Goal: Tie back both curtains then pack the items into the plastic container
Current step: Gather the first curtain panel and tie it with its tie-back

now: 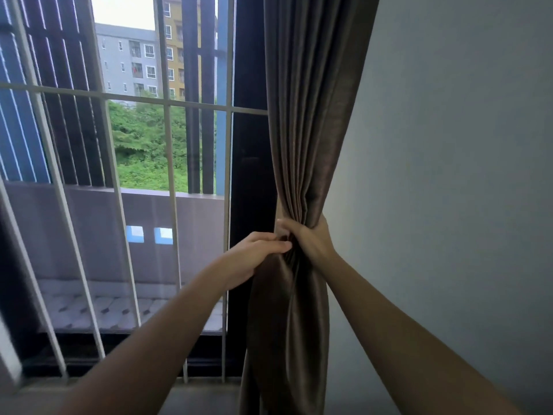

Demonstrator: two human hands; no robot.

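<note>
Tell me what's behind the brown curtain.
Behind the brown fabric curtain, only the dark window frame at its left edge and the pale wall at its right show. Anything directly behind its folds is covered.

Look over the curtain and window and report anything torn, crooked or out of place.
Nothing stands out. The brown curtain shows no tear, bunched beside the wall where the right hand grips it and the left hand pinches its folds. No tie shows round it. The window bars look intact.
</note>
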